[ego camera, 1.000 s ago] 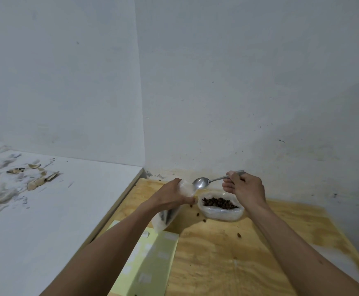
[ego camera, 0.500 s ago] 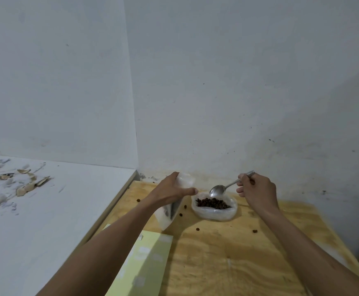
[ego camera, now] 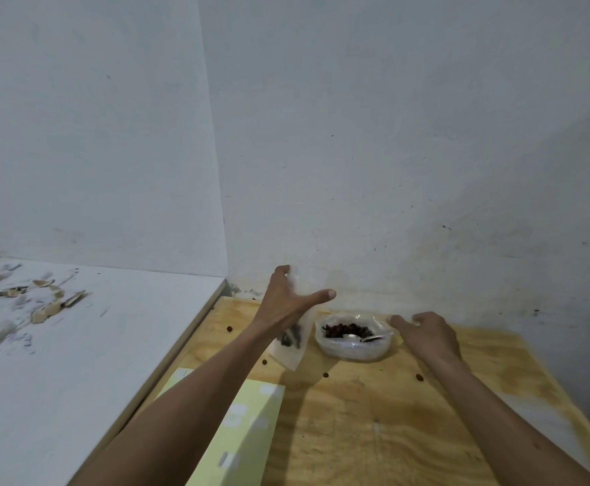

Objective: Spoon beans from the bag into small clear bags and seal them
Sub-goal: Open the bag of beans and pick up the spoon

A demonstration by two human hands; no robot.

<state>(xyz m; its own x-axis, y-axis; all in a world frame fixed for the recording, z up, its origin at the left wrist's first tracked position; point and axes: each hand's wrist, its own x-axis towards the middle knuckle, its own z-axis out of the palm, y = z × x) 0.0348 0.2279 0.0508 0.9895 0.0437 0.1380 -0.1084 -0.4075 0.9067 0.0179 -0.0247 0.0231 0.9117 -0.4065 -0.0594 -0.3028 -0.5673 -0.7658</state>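
Bag of beans (ego camera: 353,340) sits open on the plywood desk (ego camera: 374,433) near its far edge, close to the wall (ego camera: 391,135); dark beans (ego camera: 346,329) inside, spoon (ego camera: 363,337) lying in the bag with its handle toward the right rim. Small clear bag (ego camera: 295,340) just left of it, tilted, a few dark beans at its bottom, lower corner at or near the desk. Left hand (ego camera: 288,303) holds the small bag's upper part, thumb stretched out to the right, fingers reaching up behind the plastic; grip partly hidden. Right hand (ego camera: 426,333) at the big bag's right rim, fingers loosely curled, fingertips at the plastic; can't tell if it pinches it. Loose beans (ego camera: 325,374) scattered on the desk around both bags. Pale yellow sheet (ego camera: 240,433) at the desk's near-left part. White surface (ego camera: 76,345) left of the desk with tan scraps (ego camera: 49,303).
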